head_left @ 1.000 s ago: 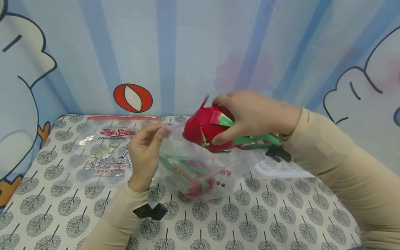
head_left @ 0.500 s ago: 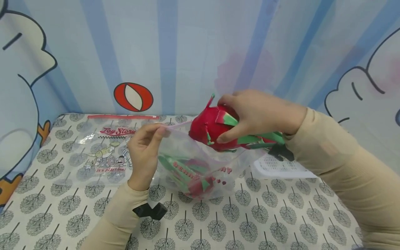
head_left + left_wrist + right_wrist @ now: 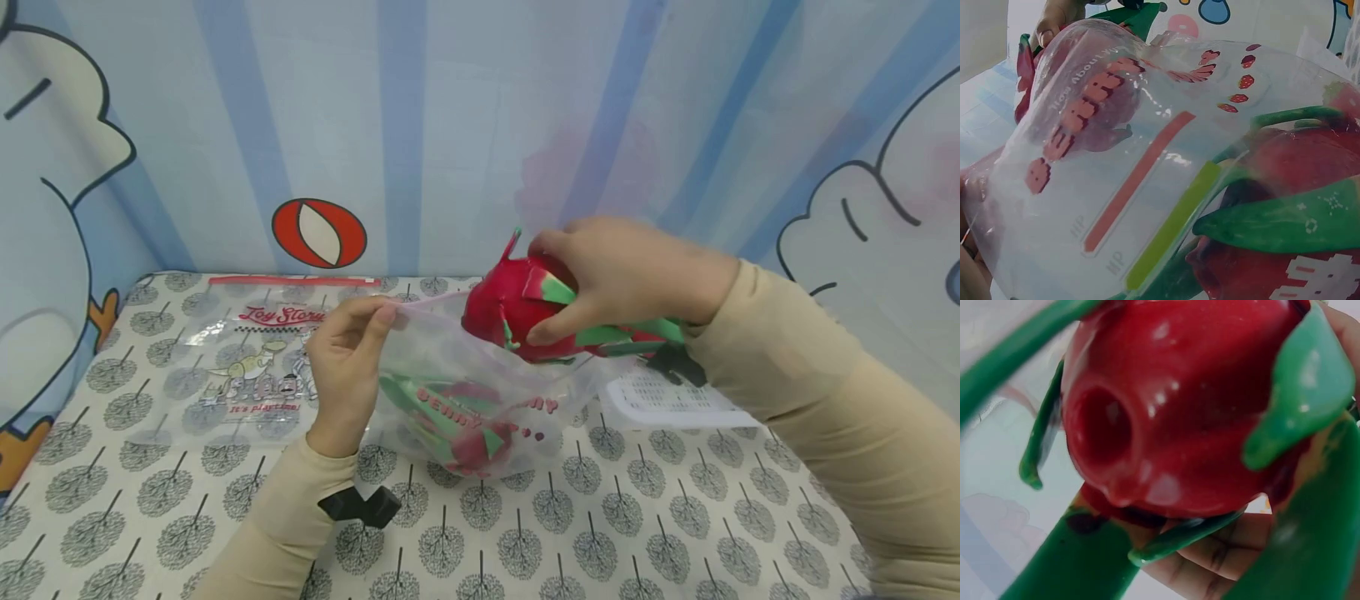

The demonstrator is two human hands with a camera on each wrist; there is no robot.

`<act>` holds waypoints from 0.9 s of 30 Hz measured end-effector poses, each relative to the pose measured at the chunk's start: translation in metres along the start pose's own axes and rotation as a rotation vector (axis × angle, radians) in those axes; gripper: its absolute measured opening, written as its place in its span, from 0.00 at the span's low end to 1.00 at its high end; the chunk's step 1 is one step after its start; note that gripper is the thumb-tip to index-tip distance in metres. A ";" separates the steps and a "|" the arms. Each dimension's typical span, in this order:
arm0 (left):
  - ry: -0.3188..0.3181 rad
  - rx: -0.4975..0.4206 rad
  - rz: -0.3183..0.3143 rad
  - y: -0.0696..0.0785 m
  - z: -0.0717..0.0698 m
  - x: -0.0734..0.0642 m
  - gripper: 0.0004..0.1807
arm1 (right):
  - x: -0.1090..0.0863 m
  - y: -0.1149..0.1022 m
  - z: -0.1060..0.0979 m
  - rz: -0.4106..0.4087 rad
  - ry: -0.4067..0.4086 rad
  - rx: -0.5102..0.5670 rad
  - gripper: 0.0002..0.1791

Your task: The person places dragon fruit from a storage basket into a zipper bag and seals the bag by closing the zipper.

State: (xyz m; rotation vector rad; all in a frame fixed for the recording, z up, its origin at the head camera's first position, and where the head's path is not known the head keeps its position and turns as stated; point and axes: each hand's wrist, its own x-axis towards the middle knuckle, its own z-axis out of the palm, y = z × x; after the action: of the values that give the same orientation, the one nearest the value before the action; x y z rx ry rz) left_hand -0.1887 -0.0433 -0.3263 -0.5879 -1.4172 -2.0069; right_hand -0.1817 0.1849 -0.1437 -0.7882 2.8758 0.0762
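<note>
The right hand (image 3: pixel 622 275) holds a red dragon fruit (image 3: pixel 501 308) with green scales, thumb on the near side and fingers curled over the far side. The fruit lies tilted at the mouth of a clear bag (image 3: pixel 450 350), its blunt end directed left and its long green scales extending right beneath the hand. Whether the fruit touches the bag's pink rim cannot be determined. The right wrist view shows a round hollow in the fruit's end and fingers behind its scales. The left hand (image 3: pixel 347 367) pinches the rim at the bag's left corner between thumb and forefinger; the remaining fingers are bent toward the palm. A second dragon fruit (image 3: pixel 476 446) sits inside the bag, visible through the film. The left wrist view records red lettering, small strawberries and red and yellow-green bars printed on the bag. To the left, a transparent Toy Story pouch (image 3: pixel 262 367) with a red zip strip (image 3: pixel 292 282) lies flat on the tree-patterned cloth (image 3: pixel 555 533). To the right, a white basket (image 3: pixel 637 408) is partly hidden by the bag and right sleeve (image 3: pixel 810 375).
</note>
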 end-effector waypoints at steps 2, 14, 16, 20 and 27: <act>0.002 -0.006 -0.007 0.000 0.001 0.000 0.04 | 0.000 -0.002 0.001 0.002 0.003 -0.019 0.34; 0.027 0.053 -0.013 -0.001 0.006 -0.002 0.04 | 0.002 -0.018 0.009 -0.047 0.037 -0.160 0.35; 0.021 0.041 -0.001 -0.002 0.006 -0.002 0.04 | 0.003 -0.017 0.010 -0.058 0.043 -0.166 0.35; 0.011 0.042 0.007 -0.001 0.006 -0.002 0.03 | 0.004 -0.016 0.012 -0.061 0.032 -0.177 0.36; -0.012 0.118 0.026 0.000 0.007 -0.002 0.14 | 0.007 -0.024 0.018 -0.094 0.050 -0.230 0.38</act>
State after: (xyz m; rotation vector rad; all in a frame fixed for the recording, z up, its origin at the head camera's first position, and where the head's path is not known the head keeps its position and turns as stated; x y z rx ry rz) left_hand -0.1870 -0.0361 -0.3258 -0.5650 -1.5161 -1.8875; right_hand -0.1730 0.1623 -0.1633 -0.9778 2.9058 0.3872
